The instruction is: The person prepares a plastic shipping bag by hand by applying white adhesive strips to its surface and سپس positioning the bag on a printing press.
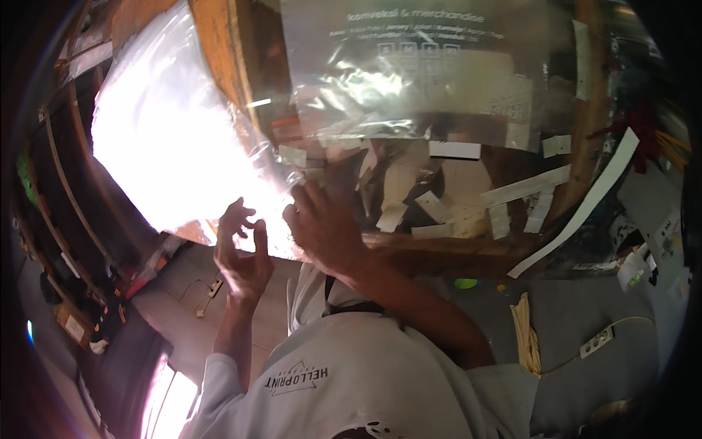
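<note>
A clear plastic bag (157, 110), glaring white with light, lies over the left part of the glass-topped wooden table. Its crumpled edge runs down to my right hand (322, 230), whose bent fingers are closed at that edge; the fingertips are partly lost in the glare. Just left of it, my left hand (245, 256) is raised at the table's near edge. Its fingers are curved, with a gap between them and the thumb, and nothing shows in them. A second clear bag (453, 88) with printing lies flat at the far side.
Several white paper scraps (431, 205) are around the glass top, and a small white block (455, 150) is by the printed bag. A long white strip (585, 205) crosses the right corner. On the floor are a power strip (597, 341) and a tan bundle (524, 333).
</note>
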Action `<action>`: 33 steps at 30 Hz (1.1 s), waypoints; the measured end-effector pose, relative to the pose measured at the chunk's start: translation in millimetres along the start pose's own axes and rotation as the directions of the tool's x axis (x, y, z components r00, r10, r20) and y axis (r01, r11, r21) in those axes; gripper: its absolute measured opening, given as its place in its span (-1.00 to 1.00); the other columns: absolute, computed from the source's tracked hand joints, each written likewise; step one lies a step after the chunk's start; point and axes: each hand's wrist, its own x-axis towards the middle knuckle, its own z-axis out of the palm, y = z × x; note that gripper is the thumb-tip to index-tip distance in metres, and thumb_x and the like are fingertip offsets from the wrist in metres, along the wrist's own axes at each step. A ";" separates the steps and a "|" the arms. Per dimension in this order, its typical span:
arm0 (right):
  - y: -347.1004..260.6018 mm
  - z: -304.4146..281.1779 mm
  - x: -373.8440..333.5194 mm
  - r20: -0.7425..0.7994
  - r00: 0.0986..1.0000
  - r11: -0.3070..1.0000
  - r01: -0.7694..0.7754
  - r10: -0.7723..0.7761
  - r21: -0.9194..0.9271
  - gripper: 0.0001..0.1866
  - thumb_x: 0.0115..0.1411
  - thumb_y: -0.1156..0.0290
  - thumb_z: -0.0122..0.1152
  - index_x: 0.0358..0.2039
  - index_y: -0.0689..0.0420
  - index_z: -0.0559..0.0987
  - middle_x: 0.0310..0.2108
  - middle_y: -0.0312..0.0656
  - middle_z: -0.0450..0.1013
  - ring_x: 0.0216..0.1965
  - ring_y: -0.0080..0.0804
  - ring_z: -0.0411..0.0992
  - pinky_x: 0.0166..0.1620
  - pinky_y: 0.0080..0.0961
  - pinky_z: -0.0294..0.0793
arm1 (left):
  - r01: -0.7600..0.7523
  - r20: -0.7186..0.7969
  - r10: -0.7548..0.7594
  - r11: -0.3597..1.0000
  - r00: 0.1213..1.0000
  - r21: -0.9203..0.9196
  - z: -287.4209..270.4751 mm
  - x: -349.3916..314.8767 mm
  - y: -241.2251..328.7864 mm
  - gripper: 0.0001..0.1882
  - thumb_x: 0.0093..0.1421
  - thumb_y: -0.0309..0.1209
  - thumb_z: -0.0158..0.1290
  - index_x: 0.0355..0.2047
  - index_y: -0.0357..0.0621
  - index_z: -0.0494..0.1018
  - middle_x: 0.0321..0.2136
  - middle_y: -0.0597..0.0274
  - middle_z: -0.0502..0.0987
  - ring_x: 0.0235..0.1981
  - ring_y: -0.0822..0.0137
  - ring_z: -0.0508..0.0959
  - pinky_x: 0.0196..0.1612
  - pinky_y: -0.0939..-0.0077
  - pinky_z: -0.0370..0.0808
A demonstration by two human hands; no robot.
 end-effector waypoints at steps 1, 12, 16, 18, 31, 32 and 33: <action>-1.9 1.6 -0.8 -0.012 1.000 0.999 0.003 -0.002 0.039 -0.79 0.06 0.38 0.27 -0.29 0.20 0.58 -0.25 -0.09 0.33 -0.09 -0.15 0.37 0.11 -0.04 0.44 | -0.010 -0.043 0.009 1.000 0.999 -0.026 -0.5 -1.1 -4.2 -0.57 0.22 -0.64 0.18 0.13 -0.35 0.48 -0.15 0.10 0.63 -0.32 0.39 0.55 -0.27 0.46 0.50; 65.3 -151.7 -7.6 -0.281 0.925 0.719 0.011 0.257 0.695 -0.87 0.11 0.53 0.34 -0.28 0.12 0.67 -0.17 -0.14 0.55 -0.07 -0.12 0.49 0.01 -0.15 0.47 | -0.108 -0.299 0.031 0.964 0.954 -0.244 5.7 79.9 55.7 -0.41 0.47 -0.32 0.00 0.38 -0.40 0.16 0.19 -0.20 0.43 0.14 0.09 0.50 0.07 0.25 0.46; 156.9 -266.9 10.1 -0.386 0.803 0.855 -0.271 0.454 0.442 -0.82 0.15 0.56 0.43 -0.22 0.14 0.68 -0.18 -0.24 0.60 -0.20 -0.48 0.54 -0.17 -0.53 0.52 | -0.228 -0.261 0.181 0.960 0.948 -0.163 41.5 114.4 85.6 -0.21 0.45 0.03 0.01 0.40 -0.39 0.14 0.31 -0.19 0.35 0.35 0.02 0.35 0.31 0.08 0.33; 202.3 -296.1 32.3 -0.433 0.829 0.918 -0.217 0.353 0.332 -0.82 0.16 0.55 0.43 -0.21 0.15 0.67 -0.20 -0.28 0.59 -0.22 -0.52 0.51 -0.11 -0.57 0.48 | -0.286 -0.196 0.255 0.946 0.947 -0.152 67.0 125.1 100.9 -0.20 0.41 -0.02 0.06 0.44 -0.32 0.11 0.37 -0.20 0.27 0.42 -0.06 0.26 0.40 0.00 0.23; 281.8 -335.4 141.0 -0.135 0.968 0.976 -0.200 0.210 0.086 -0.82 0.17 0.40 0.39 -0.23 0.17 0.67 -0.23 -0.22 0.50 -0.23 -0.40 0.43 -0.11 -0.43 0.44 | -0.429 -0.173 0.414 0.901 0.894 -0.058 127.2 190.5 199.9 -0.39 0.22 -0.41 0.25 0.29 -0.09 0.41 0.15 0.10 0.45 0.07 0.00 0.42 0.08 0.09 0.37; 281.7 -336.2 142.8 -0.130 0.967 0.975 -0.214 0.220 0.061 -0.82 0.16 0.40 0.40 -0.23 0.17 0.68 -0.23 -0.22 0.50 -0.23 -0.39 0.43 -0.11 -0.42 0.44 | -0.443 -0.185 0.429 0.896 0.884 -0.042 129.6 200.9 202.3 -0.41 0.23 -0.41 0.25 0.27 -0.09 0.43 0.13 0.10 0.46 0.06 0.01 0.43 0.07 0.09 0.37; 280.4 -335.9 144.5 -0.127 0.965 0.973 -0.228 0.231 0.035 -0.82 0.16 0.41 0.41 -0.23 0.17 0.68 -0.23 -0.21 0.51 -0.24 -0.38 0.43 -0.10 -0.41 0.45 | -0.457 -0.196 0.443 0.889 0.875 -0.027 131.9 211.0 203.9 -0.44 0.23 -0.41 0.25 0.25 -0.09 0.45 0.12 0.11 0.47 0.06 0.02 0.43 0.05 0.09 0.38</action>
